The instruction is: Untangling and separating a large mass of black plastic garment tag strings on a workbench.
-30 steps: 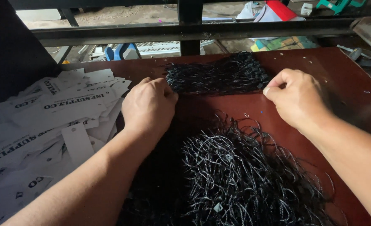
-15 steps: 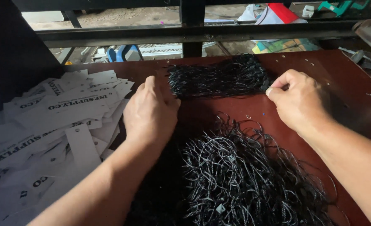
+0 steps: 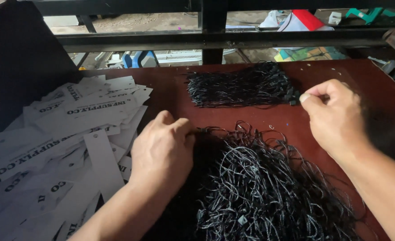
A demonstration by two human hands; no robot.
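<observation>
The left hand (image 3: 162, 151) pinches strings from the loose pile (image 3: 269, 187); the right hand (image 3: 335, 116) pinches the neat bundle's (image 3: 242, 85) end on the desk (image 3: 170, 89).

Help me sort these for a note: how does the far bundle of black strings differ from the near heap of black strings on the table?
The far bundle lies flat with its strings lined up side by side; the near heap is loose and tangled, with loops sticking out. The far bundle looks smaller, while the near heap spreads wider. The right hand pinches the far bundle's end; the left hand rests at the near heap's edge. Both are black strings on the reddish table.
</observation>
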